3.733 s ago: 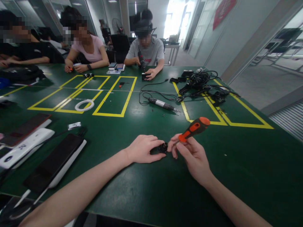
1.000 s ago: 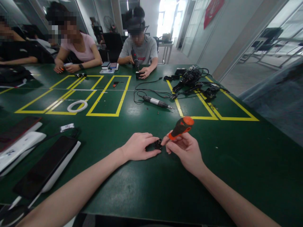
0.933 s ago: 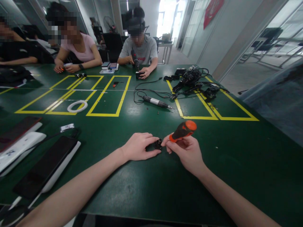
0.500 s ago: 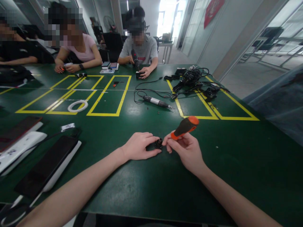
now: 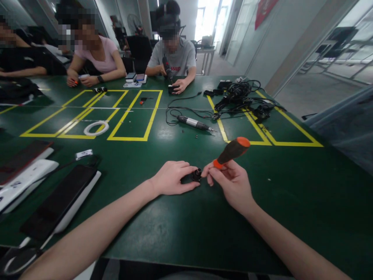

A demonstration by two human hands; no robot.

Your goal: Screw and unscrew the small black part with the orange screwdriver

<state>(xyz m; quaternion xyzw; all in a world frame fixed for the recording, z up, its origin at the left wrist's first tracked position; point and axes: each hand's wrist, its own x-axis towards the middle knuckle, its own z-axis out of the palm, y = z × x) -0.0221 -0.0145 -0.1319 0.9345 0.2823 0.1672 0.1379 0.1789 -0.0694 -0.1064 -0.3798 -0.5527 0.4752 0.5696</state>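
Observation:
My left hand (image 5: 171,179) rests on the green table (image 5: 291,202) with its fingers curled round a small black round part (image 5: 197,174), pinning it to the surface. My right hand (image 5: 230,182) grips a screwdriver (image 5: 231,151) with a black and orange handle. The handle slants up and to the right, and its tip end points down at the black part between my two hands. The shaft is hidden by my fingers.
Phones and white cases (image 5: 58,202) lie at the left. An electric screwdriver (image 5: 194,123) and a tangle of black cables (image 5: 241,99) lie beyond my hands, among yellow tape boxes (image 5: 136,116). A white tape ring (image 5: 96,128) sits left. Three people sit across the table.
The screwdriver handle has rocked slightly in my right hand and now leans a little further right. My left hand stays on the black part. The view has shifted a little.

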